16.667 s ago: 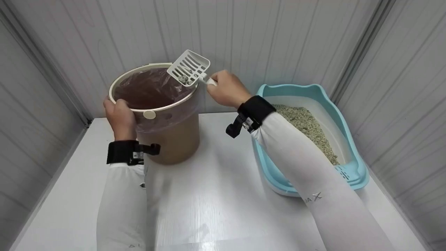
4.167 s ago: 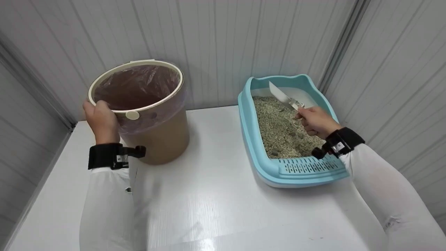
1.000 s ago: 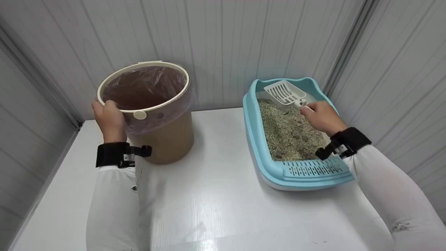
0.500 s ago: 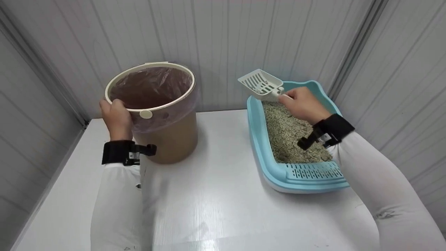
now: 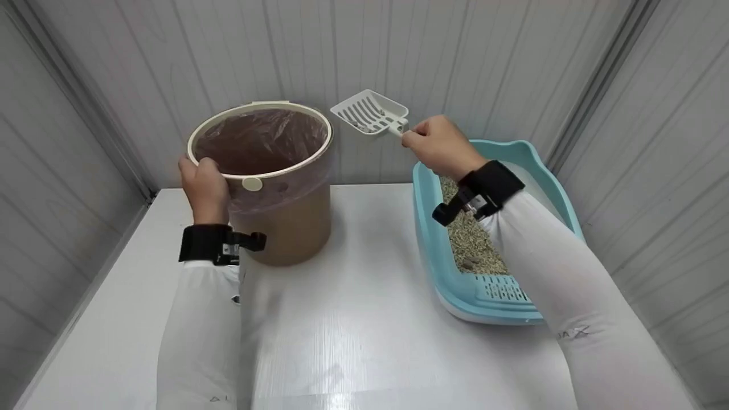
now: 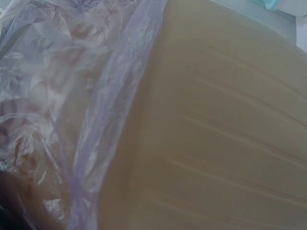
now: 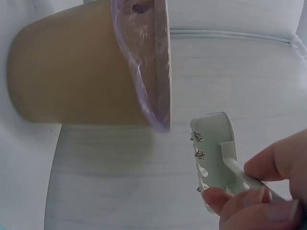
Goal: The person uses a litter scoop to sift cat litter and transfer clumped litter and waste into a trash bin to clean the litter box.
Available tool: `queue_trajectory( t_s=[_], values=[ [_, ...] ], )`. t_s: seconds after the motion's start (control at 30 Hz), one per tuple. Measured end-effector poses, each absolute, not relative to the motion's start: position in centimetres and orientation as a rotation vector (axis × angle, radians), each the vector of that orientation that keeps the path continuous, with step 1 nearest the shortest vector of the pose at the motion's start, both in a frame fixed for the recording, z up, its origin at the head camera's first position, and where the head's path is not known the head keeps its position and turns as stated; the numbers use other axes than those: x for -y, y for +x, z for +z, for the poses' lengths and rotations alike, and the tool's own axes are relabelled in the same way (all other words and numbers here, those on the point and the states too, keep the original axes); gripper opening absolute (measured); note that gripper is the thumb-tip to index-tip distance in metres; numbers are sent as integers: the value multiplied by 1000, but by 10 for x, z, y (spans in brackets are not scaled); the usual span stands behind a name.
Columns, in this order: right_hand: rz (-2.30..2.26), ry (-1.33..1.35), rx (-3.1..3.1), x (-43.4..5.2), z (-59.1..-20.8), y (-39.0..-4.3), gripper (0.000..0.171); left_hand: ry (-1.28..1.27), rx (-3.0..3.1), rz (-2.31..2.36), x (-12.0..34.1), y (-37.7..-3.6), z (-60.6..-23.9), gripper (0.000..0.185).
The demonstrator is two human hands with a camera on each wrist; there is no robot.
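My left hand (image 5: 206,185) grips the near-left rim of a tan trash bin (image 5: 290,228), thumb over the edge. A thin purple liner bag (image 6: 120,91) lines the bin and folds down outside its rim. In the head view my right hand (image 5: 441,145) holds a white slotted litter scoop (image 5: 383,105) by its handle, raised just right of the bin's rim. A few small clumps (image 7: 199,154) sit among the scoop's slots in the right wrist view. Below and right of that hand stands a blue litter box (image 5: 424,228) with greenish-beige litter (image 5: 464,236), partly hidden by my right forearm.
Both containers stand on a white tabletop (image 5: 353,296), with a gap between them. Grey panelled walls (image 5: 433,51) enclose the back and both sides. The litter box has a slotted blue ledge (image 5: 501,289) at its near end.
My right hand has lifted the scoop from over the litter box and carried it left and up, close to the bin. My left hand stays on the bin's rim; the head view has shifted slightly.
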State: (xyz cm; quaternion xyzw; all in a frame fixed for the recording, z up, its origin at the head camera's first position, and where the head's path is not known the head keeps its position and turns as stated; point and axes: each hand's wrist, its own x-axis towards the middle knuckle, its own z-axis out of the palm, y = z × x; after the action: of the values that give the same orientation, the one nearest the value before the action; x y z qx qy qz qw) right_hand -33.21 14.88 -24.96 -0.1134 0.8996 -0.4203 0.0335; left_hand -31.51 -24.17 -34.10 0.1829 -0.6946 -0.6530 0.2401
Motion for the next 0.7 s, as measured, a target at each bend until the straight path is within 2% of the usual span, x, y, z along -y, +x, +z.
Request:
queue_trajectory(
  t_s=[0.27,0.53,0.7],
  values=[
    [-1297,-472,-2834,-92,-244,-331,42,488,1897,-1807,241,-318,-340,69],
    [-1062,-764,-3028,-33,-263,-331,24,505,1850,-1831,251,-310,-341,64],
    [-562,-1134,-3351,-15,-283,-321,19,486,1826,-1829,251,-306,-341,65]
  ],
)
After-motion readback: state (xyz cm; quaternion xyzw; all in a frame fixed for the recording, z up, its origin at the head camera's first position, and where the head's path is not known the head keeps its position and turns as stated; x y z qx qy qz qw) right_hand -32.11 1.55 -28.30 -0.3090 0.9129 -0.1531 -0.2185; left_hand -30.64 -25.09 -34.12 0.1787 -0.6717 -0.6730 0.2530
